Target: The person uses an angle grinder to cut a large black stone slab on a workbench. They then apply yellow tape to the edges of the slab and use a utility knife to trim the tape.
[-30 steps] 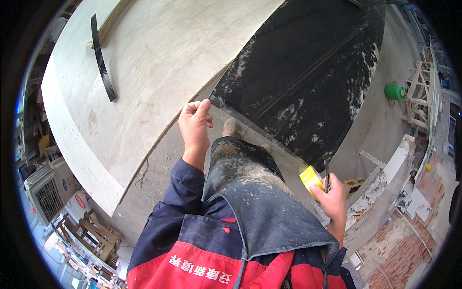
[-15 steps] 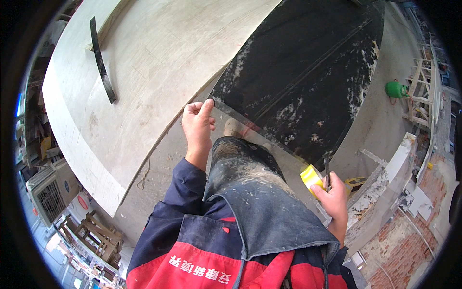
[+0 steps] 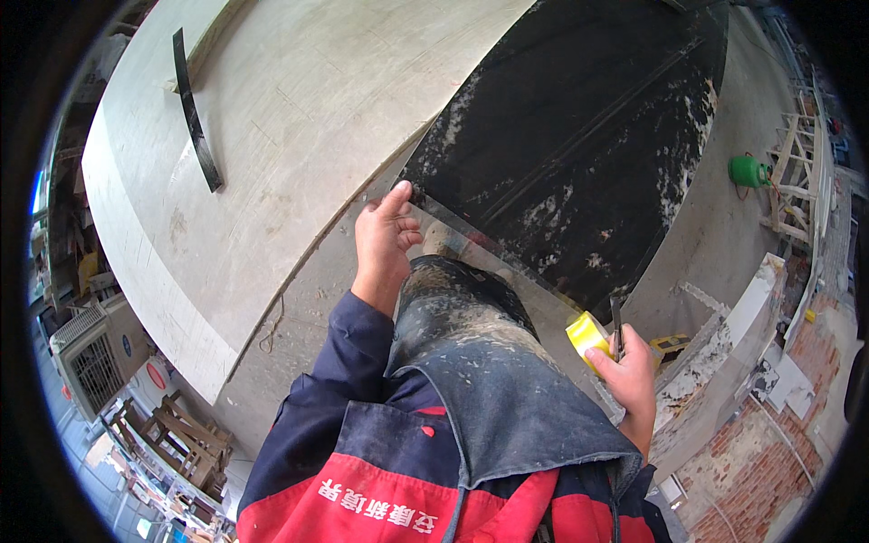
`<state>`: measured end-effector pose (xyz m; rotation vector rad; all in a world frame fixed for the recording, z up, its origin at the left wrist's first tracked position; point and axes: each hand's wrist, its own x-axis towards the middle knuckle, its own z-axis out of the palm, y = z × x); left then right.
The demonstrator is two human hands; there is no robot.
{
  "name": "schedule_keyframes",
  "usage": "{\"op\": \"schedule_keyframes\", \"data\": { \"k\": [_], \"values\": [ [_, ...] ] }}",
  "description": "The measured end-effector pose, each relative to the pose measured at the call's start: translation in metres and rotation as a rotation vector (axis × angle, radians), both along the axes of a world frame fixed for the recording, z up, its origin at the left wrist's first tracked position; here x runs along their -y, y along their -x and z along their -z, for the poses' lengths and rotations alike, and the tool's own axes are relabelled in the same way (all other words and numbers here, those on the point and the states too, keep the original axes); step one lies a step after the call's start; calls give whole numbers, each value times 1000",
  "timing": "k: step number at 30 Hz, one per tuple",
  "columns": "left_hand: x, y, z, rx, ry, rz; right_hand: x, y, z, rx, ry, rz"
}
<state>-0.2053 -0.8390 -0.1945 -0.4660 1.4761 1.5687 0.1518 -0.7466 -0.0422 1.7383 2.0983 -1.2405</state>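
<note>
A black board (image 3: 561, 154) with pale smears lies in front of me. Along its near edge runs a clear strip of adhesive tape (image 3: 489, 246), reaching from my left hand toward the roll on the right. My left hand (image 3: 386, 237) is at the board's near left corner, thumb pressed on the tape's end and the other fingers curled. Near the right corner, my right hand (image 3: 626, 369) is closed around a yellow tape roll (image 3: 587, 335). A thin dark tool (image 3: 616, 317), its kind unclear, sticks up from the same hand.
A large pale board (image 3: 299, 136) lies at left, bearing a dark curved strip (image 3: 195, 118). An air-conditioner unit (image 3: 95, 353) and wooden stools (image 3: 186, 443) stand lower left. At right are a green gas cylinder (image 3: 747, 170), a white frame (image 3: 792, 181) and a white-topped ledge (image 3: 724, 344).
My left hand has shifted slightly up and right at the corner, its lower fingers loosening a little. My right hand keeps the roll and tool in nearly the same place.
</note>
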Motion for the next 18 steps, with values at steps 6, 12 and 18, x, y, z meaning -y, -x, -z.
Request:
{"op": "schedule_keyframes", "data": {
  "k": [6,12,18],
  "values": [
    [-2,1,6,43,-38,-19,-1,3,-3,-11,7,8],
    [-5,-44,-2,5,11,208,-1,-3,2,-66,3,3],
    [-8,-81,-3,-2,30,347,-3,-5,1,-83,6,5]
  ]
}}
